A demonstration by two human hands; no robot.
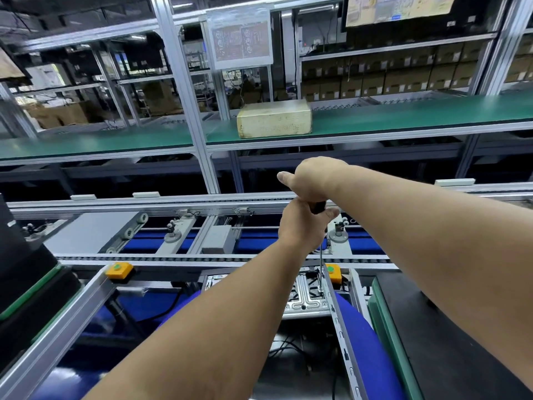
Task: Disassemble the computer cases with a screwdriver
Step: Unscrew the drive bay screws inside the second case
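Note:
An open computer case (pixel 308 301) lies below me, its silver stamped metal plate and side rail showing between my forearms. A long screwdriver (pixel 320 255) stands upright, its thin shaft reaching down to the case's far right corner. My right hand (pixel 314 180) grips the top of the black handle, thumb pointing left. My left hand (pixel 302 226) wraps round the handle just below it. The tip's contact with a screw is too small to make out.
A roller conveyor line (pixel 173 256) with blue belts runs across behind the case. Two orange blocks with green buttons (pixel 118 271) sit on the rail. A yellowed box (pixel 274 118) rests on the green shelf. Dark cases stand at the left (pixel 26 269) and right (pixel 432 327).

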